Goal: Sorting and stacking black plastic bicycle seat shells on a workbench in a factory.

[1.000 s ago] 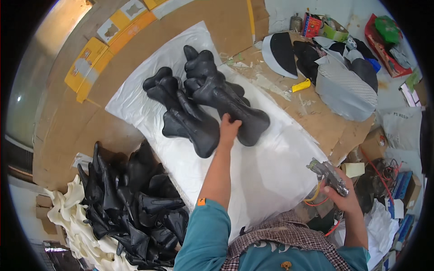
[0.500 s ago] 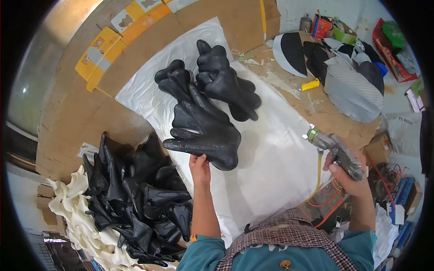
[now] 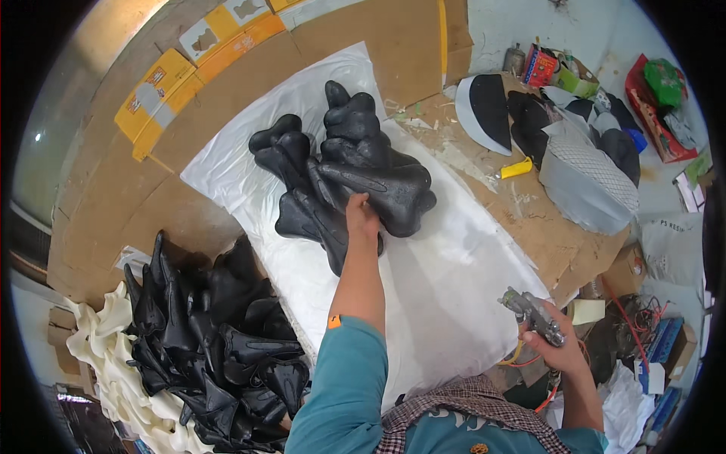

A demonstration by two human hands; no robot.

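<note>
My left hand [image 3: 362, 215] pinches the near edge of a glossy black saddle-shaped piece [image 3: 393, 189], whose narrow nose points left and broad end points right. It rests over the right-hand cluster of similar black pieces [image 3: 354, 121]. More black pieces [image 3: 286, 151] lie overlapped to the left, partly covered by my left forearm. My right hand [image 3: 550, 337] is closed round a grey metal spray gun [image 3: 533, 316], held low at the right edge of the sheet, with its nozzle end toward the upper left. A hose hangs below the gun.
White sheeting [image 3: 446, 303] covers the work surface. At lower left is a heap of black pieces [image 3: 219, 333] beside cream ones [image 3: 113, 356]. Cardboard [image 3: 363, 38] stands behind. A yellow-handled tool [image 3: 516, 168] and grey-and-black padded parts [image 3: 586, 178] lie at the right.
The piece in my left hand has moved up and right, onto the right-hand cluster. My left arm now reaches farther out. The spray gun has dropped lower, toward me.
</note>
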